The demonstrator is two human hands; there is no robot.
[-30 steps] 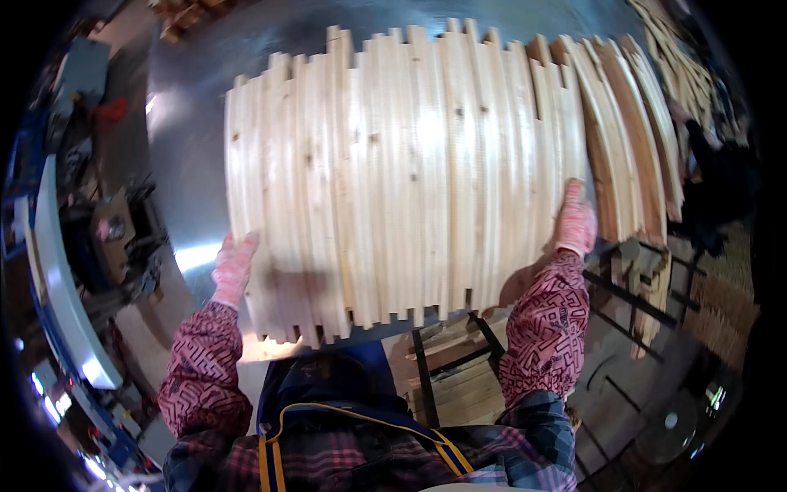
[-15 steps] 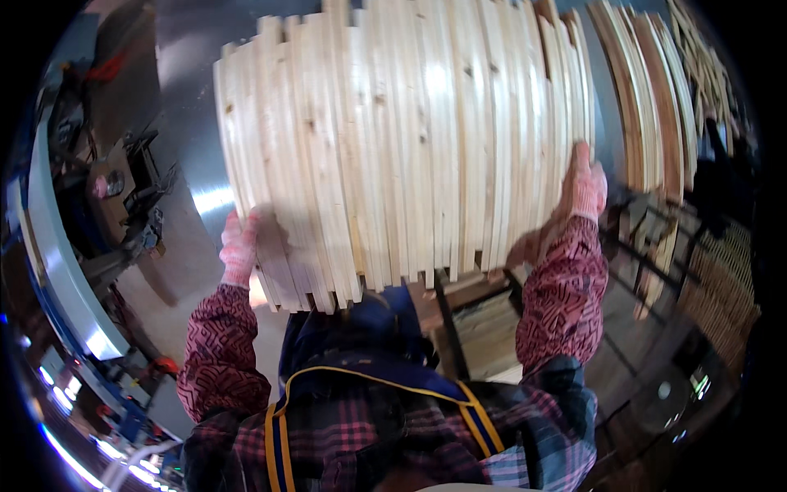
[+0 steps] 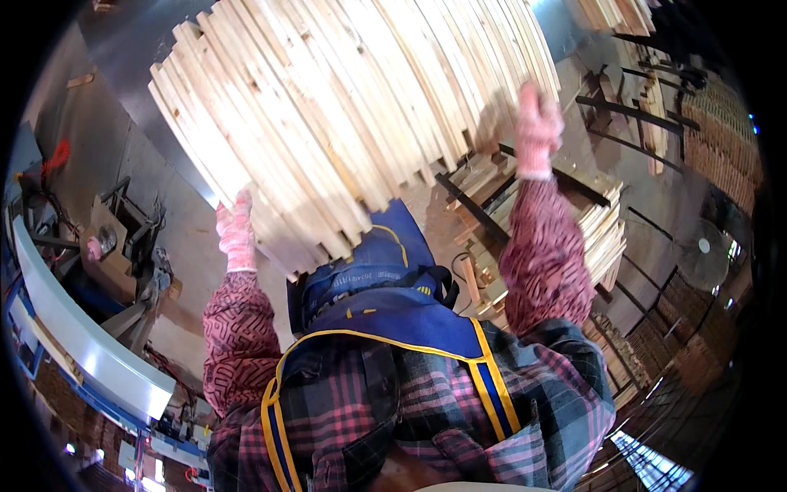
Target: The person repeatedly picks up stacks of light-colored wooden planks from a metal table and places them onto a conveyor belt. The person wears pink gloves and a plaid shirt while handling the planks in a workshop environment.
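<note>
While I hold the slats (image 3: pixel 344 123) up in front of my chest, the bundle tilts, its top leaning toward my left. My left hand (image 3: pixel 236 234), in a pink glove, presses flat against the bundle's lower left edge, fingers stretched along the wood. My right hand (image 3: pixel 537 131), gloved the same, is raised higher and cups the right edge, fingers curled onto the outermost slat. The slats are pale, narrow and gently curved, packed side by side with uneven ends. Below my right arm a rack (image 3: pixel 566 238) carries more stacked wood. A fan (image 3: pixel 703 256) stands on the floor farther to my right.
</note>
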